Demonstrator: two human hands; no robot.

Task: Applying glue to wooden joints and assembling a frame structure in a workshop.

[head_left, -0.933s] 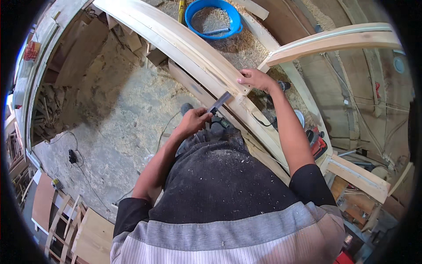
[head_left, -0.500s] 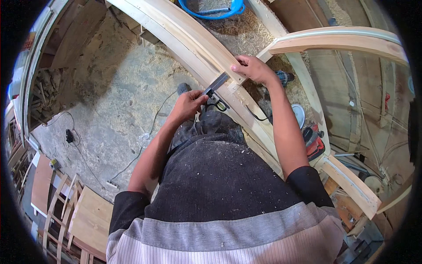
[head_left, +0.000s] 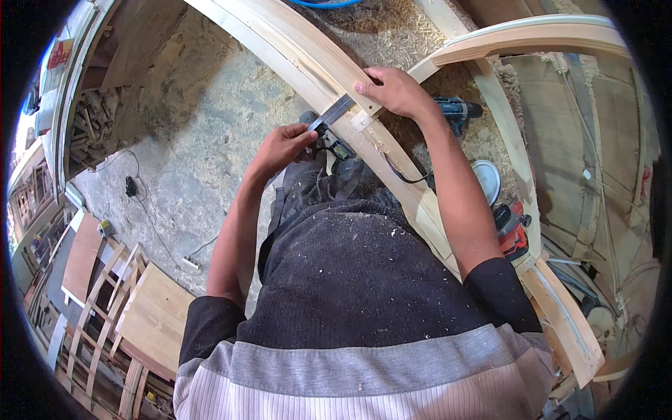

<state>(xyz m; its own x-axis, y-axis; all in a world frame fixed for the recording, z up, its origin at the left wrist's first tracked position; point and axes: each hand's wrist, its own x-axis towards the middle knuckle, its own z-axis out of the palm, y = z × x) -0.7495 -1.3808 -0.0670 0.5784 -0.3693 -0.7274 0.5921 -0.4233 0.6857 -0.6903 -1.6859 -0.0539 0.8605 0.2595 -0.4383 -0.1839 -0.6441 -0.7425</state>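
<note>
My left hand [head_left: 285,147] pinches the near end of a flat grey metal strip [head_left: 332,112], like a ruler or square blade. The strip lies across a pale curved wooden beam [head_left: 392,157], against the end of a thicker curved wooden piece [head_left: 308,35] on top of it. My right hand [head_left: 397,92] grips the end of that upper piece, thumb on top and fingers over its far edge. Below the left hand, a dark object with a greenish part [head_left: 341,149] is partly hidden beside the beam. A black cord [head_left: 402,175] crosses the beam.
Right of the beam are a blue drill [head_left: 456,113], a white round lid [head_left: 486,182] and a red power tool [head_left: 513,231]. Another curved wooden frame [head_left: 532,38] joins from the right. Cords and a power strip [head_left: 190,263] lie on the dusty floor; boards [head_left: 155,318] stand lower left.
The view has shifted a little. My left hand still holds the metal strip, its grip moved slightly and the strip lying flatter across the beam. My right hand keeps its hold on the upper piece.
</note>
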